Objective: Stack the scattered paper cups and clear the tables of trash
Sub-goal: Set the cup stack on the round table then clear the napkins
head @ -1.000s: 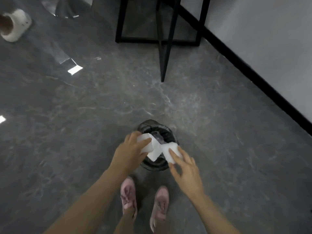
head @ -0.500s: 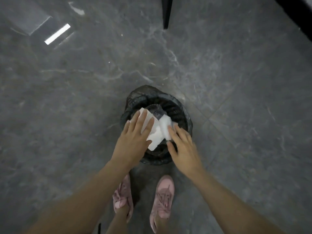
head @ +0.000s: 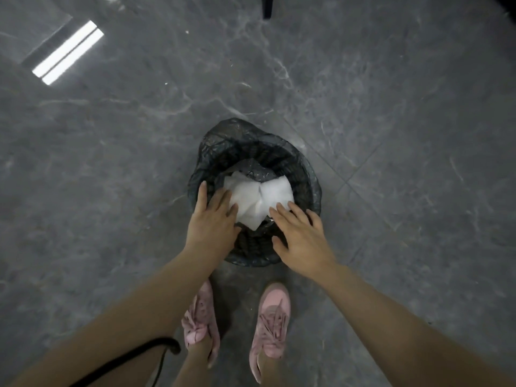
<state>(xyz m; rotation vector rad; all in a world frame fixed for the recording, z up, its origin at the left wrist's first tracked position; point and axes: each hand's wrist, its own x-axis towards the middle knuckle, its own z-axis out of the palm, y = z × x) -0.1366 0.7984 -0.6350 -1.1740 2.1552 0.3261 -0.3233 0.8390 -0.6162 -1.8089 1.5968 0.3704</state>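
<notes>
Both hands are spread flat over the bin, fingers straight, gripping nothing. The left hand point(head: 210, 222) lies over the bin's left rim, its fingertips covering the edge of the white crumpled paper point(head: 258, 201); the right hand point(head: 300, 233) hovers at the near-right rim, fingertips just at the paper. The paper sits inside the black-lined trash bin point(head: 304, 174), its long axis running left to right; what lies beneath is hidden. Half a second ago both hands still pinched it above the opening. Pink shoes point(head: 269, 319) stand just behind the bin on the grey floor point(head: 391, 107).
</notes>
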